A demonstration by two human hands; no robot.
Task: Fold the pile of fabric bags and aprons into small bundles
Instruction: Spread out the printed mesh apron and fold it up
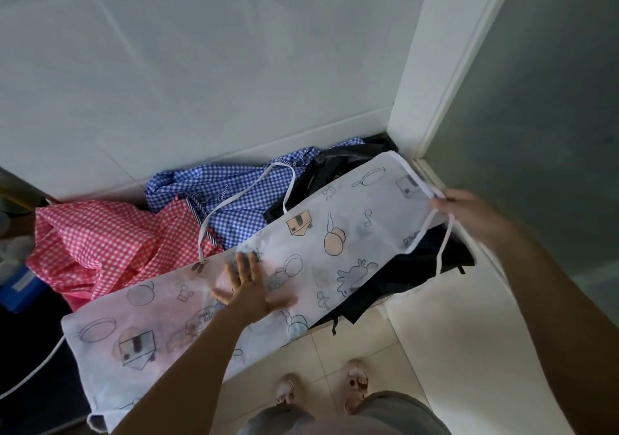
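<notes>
A white apron (355, 210) printed with kitchen drawings lies stretched diagonally over the pile. My left hand (249, 285) presses flat on its middle with fingers spread. My right hand (464, 208) pinches the apron's upper right corner, where white strap loops hang down. Under and behind it lie a blue gingham apron (234, 197), a pink gingham apron (97, 243) and black fabric (412, 277). A white strap (234, 207) loops across the blue apron.
A white tiled wall (201, 66) rises right behind the pile, and a white door frame (432, 76) stands at the right. A blue object (20, 287) sits at the far left. My feet (321, 387) stand on pale floor tiles below.
</notes>
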